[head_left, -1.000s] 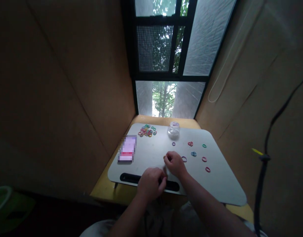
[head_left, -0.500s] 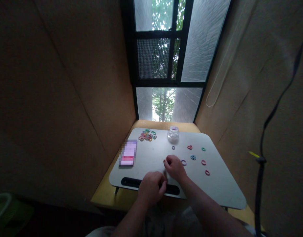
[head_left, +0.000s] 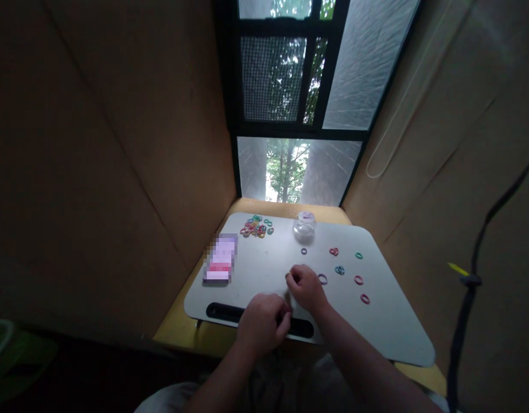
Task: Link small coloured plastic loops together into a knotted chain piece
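My right hand [head_left: 306, 287] rests over the middle of the white lap table [head_left: 264, 264], its fingers pinched. A small yellow-orange hair tie [head_left: 287, 276] peeks out at its fingertips. Closer to me, my left hand [head_left: 263, 322] is closed above the table's front edge; whatever its curled fingers hold is hidden. Just right of my right hand lies a purple hair tie [head_left: 323, 279]. Farther right are red [head_left: 334, 252], blue [head_left: 339, 270], green [head_left: 359, 256] and pink hair ties [head_left: 358, 280]. A small dark purple one [head_left: 304, 251] lies beyond my right hand.
A mixed pile of coloured hair ties [head_left: 256, 228] lies at the back left. Below it is a phone with a blurred screen [head_left: 221, 258]. A clear round jar [head_left: 304, 228] stands at the back. A black slot [head_left: 224, 312] runs along the front edge, and a dark strap [head_left: 466, 310] hangs at right.
The view has tilted down a little, so the window sits higher in the picture. Both hands keep nearly the same pose and place over the table.
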{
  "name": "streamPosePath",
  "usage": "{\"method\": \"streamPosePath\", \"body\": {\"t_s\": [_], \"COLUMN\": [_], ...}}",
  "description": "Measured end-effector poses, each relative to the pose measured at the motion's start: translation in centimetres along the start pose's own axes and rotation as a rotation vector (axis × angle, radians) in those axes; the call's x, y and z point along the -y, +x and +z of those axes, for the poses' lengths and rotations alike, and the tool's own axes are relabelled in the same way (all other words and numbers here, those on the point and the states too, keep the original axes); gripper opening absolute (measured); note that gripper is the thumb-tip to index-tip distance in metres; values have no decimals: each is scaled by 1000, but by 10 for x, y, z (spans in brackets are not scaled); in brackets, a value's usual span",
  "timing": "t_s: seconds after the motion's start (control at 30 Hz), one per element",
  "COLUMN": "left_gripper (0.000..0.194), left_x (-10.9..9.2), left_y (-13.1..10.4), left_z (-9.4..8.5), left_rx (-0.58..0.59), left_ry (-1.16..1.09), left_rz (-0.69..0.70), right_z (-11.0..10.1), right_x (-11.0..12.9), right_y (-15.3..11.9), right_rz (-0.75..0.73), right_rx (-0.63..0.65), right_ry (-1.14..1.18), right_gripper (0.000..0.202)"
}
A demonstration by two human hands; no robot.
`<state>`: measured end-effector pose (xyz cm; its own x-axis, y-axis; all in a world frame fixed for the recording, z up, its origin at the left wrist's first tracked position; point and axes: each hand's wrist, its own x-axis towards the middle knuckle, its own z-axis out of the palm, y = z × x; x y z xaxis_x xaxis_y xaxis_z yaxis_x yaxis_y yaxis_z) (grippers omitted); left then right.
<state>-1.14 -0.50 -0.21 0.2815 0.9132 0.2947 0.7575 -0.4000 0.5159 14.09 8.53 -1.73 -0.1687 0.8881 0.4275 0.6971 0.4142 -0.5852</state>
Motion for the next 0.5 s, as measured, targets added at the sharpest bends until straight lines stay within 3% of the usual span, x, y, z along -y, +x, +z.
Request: {"method": "streamPosePath", "body": {"t_s": [0.5], "left_gripper": [6], "left_x": [4], "left_y": [9], "left_z": [1], "left_rx": [64], "left_ry": [7], "left_rz": [8], "right_z": [0], "right_x": [-3], "right_y": [5], "right_rz": [46], "right_rx": [28], "right_ry": [53], "right_gripper": [22]}}
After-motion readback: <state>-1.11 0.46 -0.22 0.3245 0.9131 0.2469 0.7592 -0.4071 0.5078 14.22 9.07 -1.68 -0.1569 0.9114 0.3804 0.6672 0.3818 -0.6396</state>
